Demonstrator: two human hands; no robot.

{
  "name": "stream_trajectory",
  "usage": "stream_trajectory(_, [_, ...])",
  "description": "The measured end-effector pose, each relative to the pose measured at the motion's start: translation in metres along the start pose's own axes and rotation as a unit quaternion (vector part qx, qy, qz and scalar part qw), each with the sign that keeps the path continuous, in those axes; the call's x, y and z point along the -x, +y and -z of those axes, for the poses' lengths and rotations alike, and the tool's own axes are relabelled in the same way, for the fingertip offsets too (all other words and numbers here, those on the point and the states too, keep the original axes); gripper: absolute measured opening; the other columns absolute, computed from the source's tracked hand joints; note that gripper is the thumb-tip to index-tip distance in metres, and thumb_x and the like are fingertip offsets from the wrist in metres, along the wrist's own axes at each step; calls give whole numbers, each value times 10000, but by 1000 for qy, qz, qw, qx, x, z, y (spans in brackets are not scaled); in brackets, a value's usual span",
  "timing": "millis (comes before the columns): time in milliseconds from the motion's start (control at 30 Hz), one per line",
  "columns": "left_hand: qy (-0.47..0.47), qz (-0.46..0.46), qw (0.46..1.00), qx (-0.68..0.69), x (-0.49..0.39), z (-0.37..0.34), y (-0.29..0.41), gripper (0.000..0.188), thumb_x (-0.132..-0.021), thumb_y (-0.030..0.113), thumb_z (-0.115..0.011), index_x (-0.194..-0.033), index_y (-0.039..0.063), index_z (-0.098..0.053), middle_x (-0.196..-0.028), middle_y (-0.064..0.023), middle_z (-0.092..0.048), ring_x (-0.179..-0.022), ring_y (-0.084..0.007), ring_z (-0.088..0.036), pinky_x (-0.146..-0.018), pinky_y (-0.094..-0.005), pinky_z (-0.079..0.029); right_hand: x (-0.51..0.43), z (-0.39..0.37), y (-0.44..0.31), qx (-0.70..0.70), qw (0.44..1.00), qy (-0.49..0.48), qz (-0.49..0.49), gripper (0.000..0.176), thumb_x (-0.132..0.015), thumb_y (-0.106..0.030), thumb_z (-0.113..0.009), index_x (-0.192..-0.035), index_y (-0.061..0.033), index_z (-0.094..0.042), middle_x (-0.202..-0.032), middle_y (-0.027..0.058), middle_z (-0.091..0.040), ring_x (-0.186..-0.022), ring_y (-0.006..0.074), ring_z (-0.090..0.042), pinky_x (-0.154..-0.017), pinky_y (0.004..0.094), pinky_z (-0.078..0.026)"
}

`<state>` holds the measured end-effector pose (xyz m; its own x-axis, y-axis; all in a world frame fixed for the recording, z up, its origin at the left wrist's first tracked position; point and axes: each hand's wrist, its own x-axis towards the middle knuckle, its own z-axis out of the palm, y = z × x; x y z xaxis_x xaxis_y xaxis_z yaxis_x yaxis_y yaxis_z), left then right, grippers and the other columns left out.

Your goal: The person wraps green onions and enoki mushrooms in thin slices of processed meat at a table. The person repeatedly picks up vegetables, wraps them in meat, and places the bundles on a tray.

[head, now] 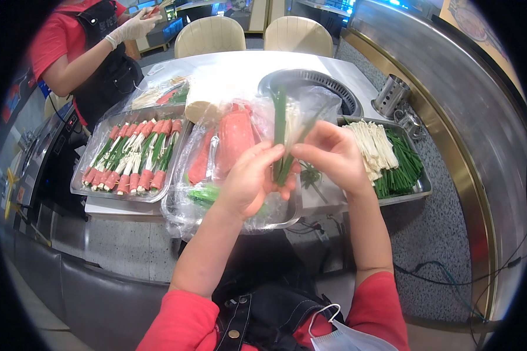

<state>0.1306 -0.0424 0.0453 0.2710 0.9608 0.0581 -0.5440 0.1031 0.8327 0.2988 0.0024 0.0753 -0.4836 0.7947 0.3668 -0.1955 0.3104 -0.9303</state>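
Observation:
My left hand [259, 175] holds a small upright bundle of green chives [279, 127] and white enoki mushrooms [292, 115] between thumb and fingers. Close beside it, my right hand [333, 151] pinches slightly blurred chive blades at the bundle's right side. Below both hands is a plastic-lined tray [290, 219] with thin slices of red meat [236, 136] on it. To the right, a metal tray [427, 186] carries enoki [373, 145] and cut chives [402, 164]. In the left tray [77, 184] lie rows of meat-wrapped enoki and chive rolls [134, 155].
A co-worker's gloved hand [136, 27] holds thin sticks at the upper left. A round grill [351, 98] is set into the white table [241, 66]. A perforated metal cylinder [393, 90] stands by the right wall. Loose chive pieces [309, 175] lie between the trays.

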Motion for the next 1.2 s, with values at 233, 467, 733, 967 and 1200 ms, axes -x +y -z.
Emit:
stream_trajectory(233, [-33,19,999,-6,4,2,3,229,-913,114,-434,-1096,8,-524,-852,-107,-602,-593,-155,-522,-459,-256,-392,-2,-10,3,115,991,55,27,179,-820,-41,-714,-739,-7,-558,-642,2,-597,-567,36,-552,-488,190,-403])
stream_trajectory(467, [-14,-9,1000,-13,6,1,2,269,-896,75,-437,-1154,30,-499,-849,-88,-574,-575,-103,-466,-456,-218,-342,2,0,20,85,993,82,-27,281,-835,-250,-732,-721,-50,-570,-628,0,-583,-549,36,-503,-479,198,-387])
stream_trajectory(733, [-38,-43,983,-174,17,-9,5,633,-929,125,-414,-1501,93,-144,-908,-127,-589,-613,-125,-509,-463,-234,-380,1,-23,8,-68,993,39,-85,119,-853,-89,-673,-829,16,-625,-659,70,-643,-427,110,-545,-369,235,-411])
stream_trajectory(967, [179,-252,951,-3,-4,-4,-7,610,-972,504,-331,-1343,22,-368,-1122,-153,-562,-1032,-230,-539,-877,-364,-443,-5,-50,18,-85,980,181,-6,137,-793,-134,-719,-806,-63,-603,-645,-18,-574,-449,36,-457,-382,184,-299])
stream_trajectory(1200, [133,-300,944,-42,-2,-5,-8,461,-927,339,-521,-1254,22,-453,-1160,-115,-529,-1019,-181,-528,-885,-321,-413,-7,-49,18,-97,981,167,-14,83,-828,-90,-680,-788,-31,-638,-725,34,-653,-542,50,-537,-463,196,-398])
